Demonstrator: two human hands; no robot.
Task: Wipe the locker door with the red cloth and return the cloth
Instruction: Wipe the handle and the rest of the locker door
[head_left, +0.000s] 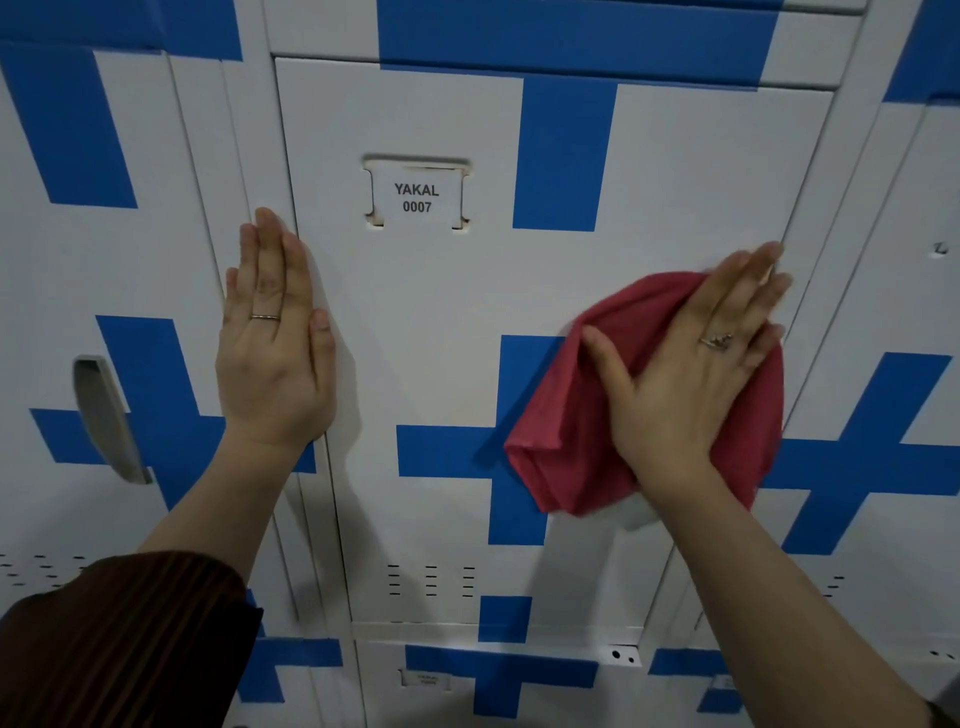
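i'm seeing my right hand (691, 374) lying flat, fingers straight, pressing the red cloth (561, 415) on the locker door (441, 312). its fingertips are reaching the door's right edge, and bare panel is lying to its left. my left hand (275, 338) is resting flat, released, on the door's left edge. the cloth is bunching in folds under the right palm.

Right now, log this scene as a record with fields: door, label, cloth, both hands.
door: white metal locker door with blue crosses, closed
label: white card reading YAKAL 0007, in door's slot
cloth: bunched red cloth, on door's right side
right hand: flat, pressing the cloth against the door
left hand: flat on door's left edge, holding nothing
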